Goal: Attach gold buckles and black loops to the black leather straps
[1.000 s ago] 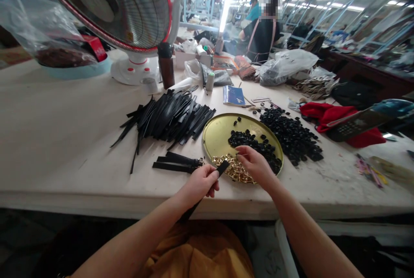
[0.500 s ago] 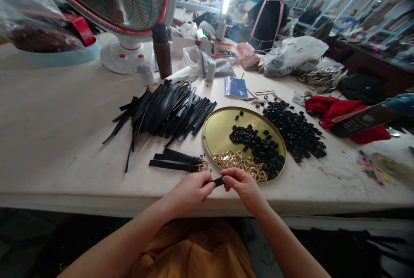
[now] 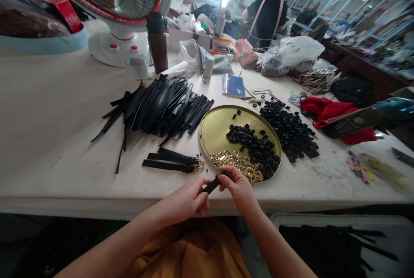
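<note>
My left hand pinches a black strap at the table's front edge. My right hand closes its fingers on the strap's far end, right beside the left. Just beyond them lies a round gold tray holding gold buckles and small black pieces. Two finished straps with gold buckles lie to the left of the tray. A big pile of black straps lies farther back.
A heap of black pieces sits right of the tray, then red cloth and a calculator. A fan, a brown bottle, a blue booklet and bags stand behind. Another person works far back.
My right hand left the buckles in the tray and came to the strap's end by my left hand. Both hands then drew slightly toward the table edge.
</note>
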`<state>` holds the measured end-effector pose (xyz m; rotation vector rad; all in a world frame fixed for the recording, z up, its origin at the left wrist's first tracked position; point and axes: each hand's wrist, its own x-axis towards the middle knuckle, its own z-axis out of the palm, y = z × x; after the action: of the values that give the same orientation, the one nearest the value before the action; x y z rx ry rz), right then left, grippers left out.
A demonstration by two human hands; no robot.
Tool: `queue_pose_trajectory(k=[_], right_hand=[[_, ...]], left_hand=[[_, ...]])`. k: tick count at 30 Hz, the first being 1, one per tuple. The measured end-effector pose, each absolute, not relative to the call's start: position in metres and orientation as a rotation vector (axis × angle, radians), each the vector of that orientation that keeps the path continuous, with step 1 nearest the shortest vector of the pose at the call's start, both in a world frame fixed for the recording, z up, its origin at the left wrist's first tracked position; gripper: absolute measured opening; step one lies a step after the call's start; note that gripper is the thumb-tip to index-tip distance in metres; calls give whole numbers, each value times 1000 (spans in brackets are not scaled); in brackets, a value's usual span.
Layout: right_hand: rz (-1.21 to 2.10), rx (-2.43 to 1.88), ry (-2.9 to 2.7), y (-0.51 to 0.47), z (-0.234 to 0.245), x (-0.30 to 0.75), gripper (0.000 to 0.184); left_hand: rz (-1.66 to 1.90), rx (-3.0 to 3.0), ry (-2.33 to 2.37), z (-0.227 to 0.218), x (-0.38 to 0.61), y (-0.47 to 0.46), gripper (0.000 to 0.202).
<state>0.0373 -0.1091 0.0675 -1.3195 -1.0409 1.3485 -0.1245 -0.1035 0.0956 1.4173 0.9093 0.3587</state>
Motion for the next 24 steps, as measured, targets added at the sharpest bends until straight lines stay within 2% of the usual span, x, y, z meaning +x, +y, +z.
queue_pose_trajectory(k=[3,5,6,8,10,12,16,24], right_hand=[[1314,-1290,-1042,-113,64,29,43],[1303,-1286,-1119,-112,64,31,54],[1248,-1311,-1194,-109,65,37,54],[995,-1453,-1421,-96,71,56,41],[577,-1720,-1724,-77,78,80,22],[347,-1912,-2003,-60,85,99,16],[227,-2022,-2308,-45,92,109,13],[101,-2048,-2356,-53,96,102,18]], left_hand=[[389,1310,909,98,-125,-106,44],[456,1291,902,100,-126,-106,45],[477,1287,896,101,-128,-105,44],[513,1292,908,101,-130,-103,39],[567,1298,942,100,-132,-101,31],[622,1290,975,97,-130,-101,27],[668,1301,1006,92,-122,-107,22],[685,1368,1010,99,-110,-122,24]])
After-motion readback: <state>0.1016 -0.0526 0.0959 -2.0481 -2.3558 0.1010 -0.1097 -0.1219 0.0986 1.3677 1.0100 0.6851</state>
